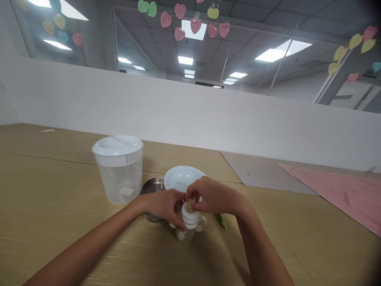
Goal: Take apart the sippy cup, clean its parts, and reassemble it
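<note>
A baby bottle (187, 235) with a white collar and white side handles stands on the table in front of me. My left hand (168, 204) is wrapped round its left side, near the collar. At the top, my right hand (208, 195) pinches the translucent bottle teat (189, 205) between thumb and fingers. The teat rises out of the white collar, and the fingers hide part of it. Just behind the hands sits a white plate (183, 176), partly covered by my right hand.
Left of the plate, a round dark metal tray (147, 187) carries a small clear piece (160, 183). A translucent bucket with a white lid (119, 171) stands farther left. Under my right wrist lies a green object (222, 221). A pink cloth (336, 186) covers the table's right side.
</note>
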Motion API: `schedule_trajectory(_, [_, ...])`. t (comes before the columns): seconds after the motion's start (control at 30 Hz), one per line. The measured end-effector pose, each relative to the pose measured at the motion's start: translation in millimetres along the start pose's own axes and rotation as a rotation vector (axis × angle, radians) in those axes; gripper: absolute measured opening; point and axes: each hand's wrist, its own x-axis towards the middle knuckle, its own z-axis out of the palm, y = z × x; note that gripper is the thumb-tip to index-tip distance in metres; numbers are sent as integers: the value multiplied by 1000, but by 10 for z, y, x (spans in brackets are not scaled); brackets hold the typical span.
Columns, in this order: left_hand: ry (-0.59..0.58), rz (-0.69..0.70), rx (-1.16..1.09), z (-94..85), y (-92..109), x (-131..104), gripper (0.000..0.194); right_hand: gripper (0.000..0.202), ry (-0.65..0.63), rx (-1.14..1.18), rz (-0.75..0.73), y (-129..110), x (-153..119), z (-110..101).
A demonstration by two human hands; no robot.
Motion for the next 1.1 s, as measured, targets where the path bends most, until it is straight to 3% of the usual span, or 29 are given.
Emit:
schedule_trajectory(0.1, [93,68,-146,242,-131,-60,51,14,43,22,8,12,-33,48])
schedule_trajectory(0.23, [376,100,-438,715,-366,-112,56,15,141,177,13,72,-136,168])
schedule_trajectory(0.37, [439,180,-749,1007,-528,-75,58,17,302,405,11,118,-229,483])
schedule_trajectory(0.53, [381,144,-896,1007,-539,-5,60,27,546,727,-8,208,-255,1186])
schedule_trajectory(0.6, [346,121,-921,986,-528,0,60,33,702,757,17,249,-253,1437])
schedule_trajectory(0.67, [328,102,-936,979,-519,-3,60,38,772,712,-12,278,-253,1601])
schedule_trajectory(0.77, [313,101,-938,983,-510,-15,57,44,795,648,-66,284,-267,1682])
schedule_trajectory(0.9, [307,146,-897,988,-521,-30,51,48,851,567,-112,244,-294,1640])
schedule_trajectory(1.1, [302,166,-896,1006,-569,-14,57,39,973,511,-197,208,-300,1585])
